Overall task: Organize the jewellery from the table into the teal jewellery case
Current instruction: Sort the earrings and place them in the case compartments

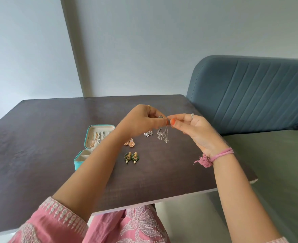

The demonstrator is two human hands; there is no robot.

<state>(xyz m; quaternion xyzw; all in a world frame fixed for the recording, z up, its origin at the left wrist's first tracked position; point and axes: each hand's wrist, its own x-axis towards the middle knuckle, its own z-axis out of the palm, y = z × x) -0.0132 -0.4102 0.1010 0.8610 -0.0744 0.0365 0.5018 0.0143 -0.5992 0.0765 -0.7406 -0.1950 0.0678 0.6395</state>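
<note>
A silver earring with dangling bell chains hangs above the dark table, pinched at its top by both my left hand and my right hand. The open teal jewellery case lies left of my left forearm, with several pieces in its upper half. On the table lie a small silver pair, a rose-gold round pair partly hidden by my left wrist, and a green-and-gold pair.
A blue-grey upholstered sofa stands to the right of the table, its seat close to the table's right edge. A pale wall rises behind the table. The table's near edge runs above my lap.
</note>
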